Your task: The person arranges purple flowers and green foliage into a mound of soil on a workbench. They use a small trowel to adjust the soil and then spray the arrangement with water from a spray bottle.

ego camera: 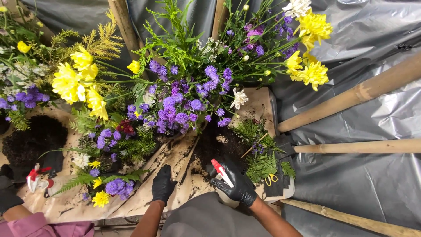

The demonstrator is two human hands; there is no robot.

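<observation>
Both hands wear black gloves. Right hand [234,184] is closed around a small pair of red-handled pruning snips [222,172]; fingers wrap the grips, so the blades cannot be seen clearly. The snips sit just below the dark soil patch [215,147] at the centre of the brown paper-covered worktop [175,158]. Their long axis runs diagonally, the red end pointing up and to the left, toward the purple aster bunch [184,105]. Left hand [163,184] is empty, fingers loosely curled and slightly parted, resting on the soiled brown paper, apart from the right hand. Yellow chrysanthemum stems [76,81] lie to the left of the asters; more yellow blooms [309,66] lie upper right. Green fern cuttings [263,164] lie just right of the right hand, with a small yellow loop-shaped mark on a dark package [272,179] beside them. Bamboo poles [359,92] cross grey plastic sheeting [372,184] on the right. At lower left, another person's pink sleeve [44,228] and a second red-and-white tool [37,177] are visible.
</observation>
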